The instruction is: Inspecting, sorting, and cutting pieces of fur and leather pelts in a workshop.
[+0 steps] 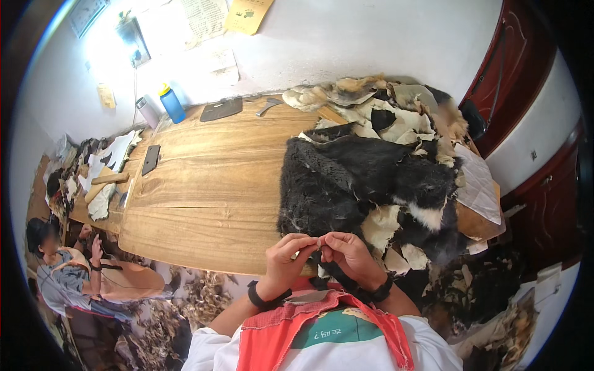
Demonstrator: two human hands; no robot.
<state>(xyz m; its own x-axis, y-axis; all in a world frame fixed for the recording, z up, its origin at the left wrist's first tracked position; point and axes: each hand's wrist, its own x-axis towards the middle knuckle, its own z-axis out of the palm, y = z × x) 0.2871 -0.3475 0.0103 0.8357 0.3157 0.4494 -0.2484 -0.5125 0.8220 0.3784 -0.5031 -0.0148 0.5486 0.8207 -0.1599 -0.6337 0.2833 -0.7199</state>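
Note:
My left hand and my right hand meet at the front edge of the table, fingertips pinched close together. Whatever lies between the fingers is too small to make out. Just beyond them a large piece of black fur covers the right part of the wooden table. Part of this dark fur seems to hang over the edge below my hands. Pale hide scraps show among the black fur, to the right of my right hand.
At the back right lie heaped hides. A grey metal tool, a dark flat pad, a blue bottle, a tumbler and a phone rest farther off. Another person sits at the left, near wooden-handled tools. Fur scraps cover the floor.

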